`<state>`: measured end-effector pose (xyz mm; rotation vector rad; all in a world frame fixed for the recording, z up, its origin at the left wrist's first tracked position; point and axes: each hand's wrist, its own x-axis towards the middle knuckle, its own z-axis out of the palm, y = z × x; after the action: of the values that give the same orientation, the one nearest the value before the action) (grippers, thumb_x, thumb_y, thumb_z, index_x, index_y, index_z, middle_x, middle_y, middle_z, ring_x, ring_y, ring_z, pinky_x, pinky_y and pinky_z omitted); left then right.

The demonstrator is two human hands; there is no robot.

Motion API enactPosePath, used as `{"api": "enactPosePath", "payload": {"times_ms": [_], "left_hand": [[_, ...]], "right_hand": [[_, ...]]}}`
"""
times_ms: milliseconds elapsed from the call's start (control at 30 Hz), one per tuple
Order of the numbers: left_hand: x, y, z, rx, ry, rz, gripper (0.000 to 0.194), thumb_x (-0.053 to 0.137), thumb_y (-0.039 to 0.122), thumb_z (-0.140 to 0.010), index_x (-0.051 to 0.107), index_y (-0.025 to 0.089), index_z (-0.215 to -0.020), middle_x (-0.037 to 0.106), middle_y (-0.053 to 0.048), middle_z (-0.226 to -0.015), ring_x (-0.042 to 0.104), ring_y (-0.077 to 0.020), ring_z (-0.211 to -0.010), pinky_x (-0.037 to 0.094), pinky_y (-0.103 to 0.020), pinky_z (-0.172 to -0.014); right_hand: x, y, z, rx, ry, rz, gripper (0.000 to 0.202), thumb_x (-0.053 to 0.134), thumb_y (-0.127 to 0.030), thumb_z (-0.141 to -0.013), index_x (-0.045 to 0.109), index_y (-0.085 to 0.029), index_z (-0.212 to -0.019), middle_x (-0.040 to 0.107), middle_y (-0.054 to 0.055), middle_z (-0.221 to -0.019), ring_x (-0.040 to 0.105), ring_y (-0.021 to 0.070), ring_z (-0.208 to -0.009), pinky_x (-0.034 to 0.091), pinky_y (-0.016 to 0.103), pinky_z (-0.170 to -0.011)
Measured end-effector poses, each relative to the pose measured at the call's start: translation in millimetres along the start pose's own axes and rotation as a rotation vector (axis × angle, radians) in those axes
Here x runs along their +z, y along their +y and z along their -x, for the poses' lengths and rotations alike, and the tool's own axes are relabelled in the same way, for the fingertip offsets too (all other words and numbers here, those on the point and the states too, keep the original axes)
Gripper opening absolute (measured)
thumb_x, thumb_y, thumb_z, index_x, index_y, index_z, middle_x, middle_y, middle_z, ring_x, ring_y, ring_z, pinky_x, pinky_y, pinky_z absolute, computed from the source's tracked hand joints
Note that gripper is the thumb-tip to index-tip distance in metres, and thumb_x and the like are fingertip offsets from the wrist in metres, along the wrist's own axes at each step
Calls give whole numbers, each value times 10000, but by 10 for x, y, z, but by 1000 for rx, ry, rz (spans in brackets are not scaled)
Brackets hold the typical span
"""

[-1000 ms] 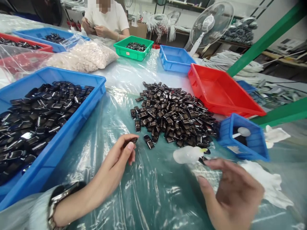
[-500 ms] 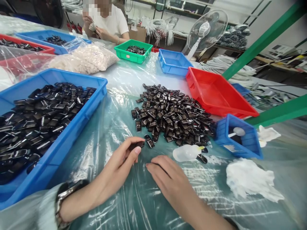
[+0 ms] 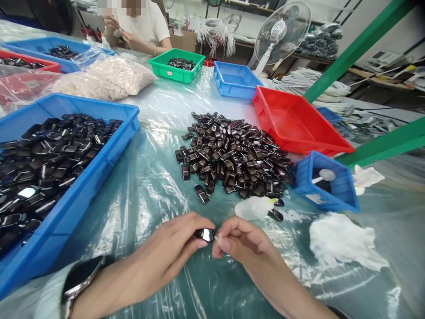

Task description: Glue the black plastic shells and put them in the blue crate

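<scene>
My left hand [image 3: 169,250] is closed on a small glossy black plastic casing [image 3: 206,234], its shiny end pointing right. My right hand [image 3: 254,248] pinches at that end; a tiny pale bit shows at the fingertips, too small to name. Just beyond the hands, a heap of similar black casings [image 3: 232,155] lies on the plastic-covered table, with one loose casing [image 3: 201,194] at its near edge. A translucent squeeze bottle [image 3: 254,207] with a yellowish tip lies on its side beyond my right hand.
At left stands a large blue bin [image 3: 109,159] full of black casings. A red tray [image 3: 295,119], a small blue box [image 3: 343,186] with a white-handled tool and a crumpled white cloth [image 3: 341,241] are at right. Across the table sits a person [image 3: 142,26] behind a green tray [image 3: 179,75].
My left hand has brought the casing nearer and to the right, turning its shiny end outward. My right hand has risen to meet it and now pinches at its end.
</scene>
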<state>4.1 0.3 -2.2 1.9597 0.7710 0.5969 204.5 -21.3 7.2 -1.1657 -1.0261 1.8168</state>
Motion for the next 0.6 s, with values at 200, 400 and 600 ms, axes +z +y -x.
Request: {"api": "enactPosePath", "payload": {"times_ms": [200,400,600], "left_hand": [[-5,20,21,32,-31,-2,232,388,107,-996,470,214,-1185,569,-30,-1003,547,-162,-868,428,-269,-760],[15,10,51,52,-38,-49,234,387,122,-1006,454,221,-1207,559,-19,-985,538,-156,-836,420,-260,-743],[-9,26,30,107,-51,-88,228,409,100,-996,477,192,-1193,582,-28,-991,547,-158,-868,425,-258,-779]], "right_hand": [[-18,-27,2,88,-59,-88,127,721,-303,-828,651,-205,-790,677,-52,-685,590,53,-652,451,153,-664],[-47,-27,8,80,-84,-69,121,713,-289,-837,645,-197,-796,676,-48,-694,577,54,-640,442,165,-659],[-42,-15,-18,99,-62,-98,198,760,-301,-783,591,-197,-785,650,-67,-668,620,56,-643,469,175,-668]]}}
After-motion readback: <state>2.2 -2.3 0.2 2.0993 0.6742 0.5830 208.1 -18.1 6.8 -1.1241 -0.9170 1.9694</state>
